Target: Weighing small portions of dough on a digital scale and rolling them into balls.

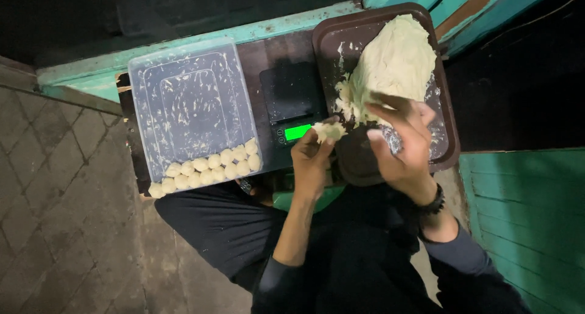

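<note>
The left hand (312, 162) pinches a small dough piece (329, 131) just beside the black scale (291, 101). The right hand (402, 146), fingers loosely spread, seems to touch the big dough mound (393, 61) on the brown tray (326, 40). Dough balls (207, 171) line the clear plastic container (189, 101).

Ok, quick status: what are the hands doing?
Left hand pinching small dough piece. Right hand on big dough lump. Scale clear, nothing blocking.

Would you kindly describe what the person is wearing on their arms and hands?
Both hands, left hand and right hand, are bare, with no gloves. Dark long sleeves are pushed up the forearms, and a black beaded bracelet circles the right wrist.
</note>
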